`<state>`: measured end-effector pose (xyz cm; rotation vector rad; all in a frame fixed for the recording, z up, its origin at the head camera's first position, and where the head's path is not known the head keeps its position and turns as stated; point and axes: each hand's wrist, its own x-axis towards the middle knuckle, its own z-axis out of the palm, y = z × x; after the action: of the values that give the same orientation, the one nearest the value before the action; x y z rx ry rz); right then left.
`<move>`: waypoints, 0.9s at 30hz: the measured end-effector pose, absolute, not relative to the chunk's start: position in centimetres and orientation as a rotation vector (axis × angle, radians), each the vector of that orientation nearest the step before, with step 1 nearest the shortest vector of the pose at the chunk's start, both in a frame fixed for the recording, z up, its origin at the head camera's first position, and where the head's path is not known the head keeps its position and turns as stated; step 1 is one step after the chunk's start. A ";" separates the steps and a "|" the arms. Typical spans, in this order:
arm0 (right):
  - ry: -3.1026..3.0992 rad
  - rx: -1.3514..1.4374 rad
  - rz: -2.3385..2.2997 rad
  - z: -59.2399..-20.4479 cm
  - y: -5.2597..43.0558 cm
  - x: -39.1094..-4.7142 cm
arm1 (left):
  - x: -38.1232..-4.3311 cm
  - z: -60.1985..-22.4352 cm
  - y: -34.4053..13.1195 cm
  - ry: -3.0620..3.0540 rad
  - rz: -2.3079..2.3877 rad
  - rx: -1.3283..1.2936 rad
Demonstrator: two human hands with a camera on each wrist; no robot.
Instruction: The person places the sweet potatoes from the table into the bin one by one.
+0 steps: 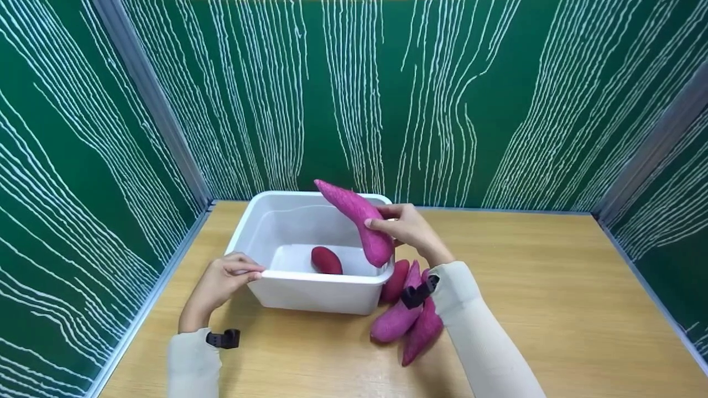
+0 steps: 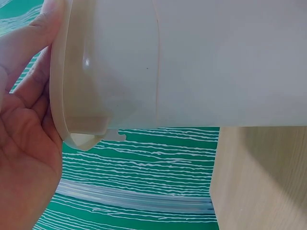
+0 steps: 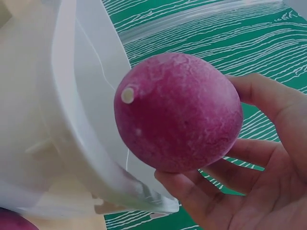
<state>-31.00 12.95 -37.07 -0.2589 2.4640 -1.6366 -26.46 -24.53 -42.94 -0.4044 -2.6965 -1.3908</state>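
My right hand point(image 1: 406, 226) grips a long pink sweet potato point(image 1: 359, 218) between thumb and fingers, tilted over the right side of a white plastic bin point(image 1: 321, 293). In the right wrist view the rounded end of this sweet potato point(image 3: 177, 112) faces the camera, with the right hand point(image 3: 259, 167) around its far side. My left hand point(image 1: 224, 279) pinches the bin's rim at the front left corner. The left wrist view shows the left hand point(image 2: 31, 110) against the rim. On the bin floor lies one dark red sweet potato point(image 1: 326, 260).
Several more sweet potatoes lie close together on the wooden table point(image 1: 553, 293), right of the bin under my right wrist, among them a red one point(image 1: 395, 281) and a purple one point(image 1: 395, 321). Green panels point(image 1: 498, 110) with white lines enclose the table at back and sides.
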 end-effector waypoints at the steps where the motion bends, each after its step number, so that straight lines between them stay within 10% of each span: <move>1: 2.462 -0.255 -1.635 -37.1 12.9 -31.0 | -26.5 -42.9 -24.5 -2.700 -1.392 -0.398; 27: 2.442 -0.265 -1.651 -37.8 12.4 -30.6 | -26.4 -43.2 -24.6 -2.615 -1.379 -0.506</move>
<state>-30.61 12.40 -37.78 -0.2651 2.4418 -1.6506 -26.44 -24.58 -43.21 -0.5060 -2.6152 -1.3789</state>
